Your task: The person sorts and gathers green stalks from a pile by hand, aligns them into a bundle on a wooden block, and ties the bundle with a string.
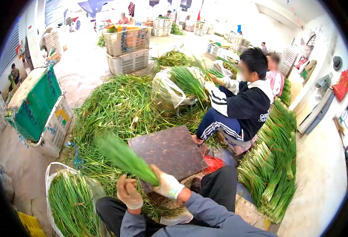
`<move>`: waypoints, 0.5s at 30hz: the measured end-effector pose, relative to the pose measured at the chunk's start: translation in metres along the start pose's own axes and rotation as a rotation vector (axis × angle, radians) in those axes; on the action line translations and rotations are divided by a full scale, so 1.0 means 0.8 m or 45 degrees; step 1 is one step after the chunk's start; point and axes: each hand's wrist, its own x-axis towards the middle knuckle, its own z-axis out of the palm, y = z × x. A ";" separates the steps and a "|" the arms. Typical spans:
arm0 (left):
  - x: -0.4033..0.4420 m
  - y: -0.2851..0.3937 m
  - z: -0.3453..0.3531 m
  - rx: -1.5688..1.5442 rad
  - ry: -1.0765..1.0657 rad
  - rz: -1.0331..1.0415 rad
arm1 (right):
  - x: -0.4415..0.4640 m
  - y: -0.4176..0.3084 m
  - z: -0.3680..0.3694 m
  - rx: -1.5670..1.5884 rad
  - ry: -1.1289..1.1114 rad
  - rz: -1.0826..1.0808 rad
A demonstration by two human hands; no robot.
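My right hand (167, 184), in a white glove, grips a bunch of chives (126, 156) by its lower end. The leafy end points up and left and is smeared by motion. Just left of it, my left hand (129, 192), gloved with bare fingers showing, is raised with its fingers loosely bent and apart; I see nothing in it. Beyond my hands lies a dark, flat board (169, 152). A white plastic bag (52, 201) filled with long green leaves (72, 203) stands to the left of my knees.
A heap of loose leaves (110, 104) spreads beyond the board. On the right a person (241, 106) sits handling greens over an open bag (170, 93). Tied bundles (271, 158) are stacked behind them. A green crate (37, 104) and white crates (128, 61) stand left and back.
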 end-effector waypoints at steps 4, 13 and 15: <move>-0.030 0.006 0.033 0.007 -0.290 -0.298 | 0.006 -0.003 -0.030 0.079 0.466 0.052; -0.146 -0.170 0.040 -0.114 -0.554 -1.519 | -0.036 0.235 0.102 -0.085 -0.092 0.862; -0.145 -0.148 0.035 -0.303 -0.404 -1.967 | -0.039 0.233 0.107 0.036 -0.020 0.953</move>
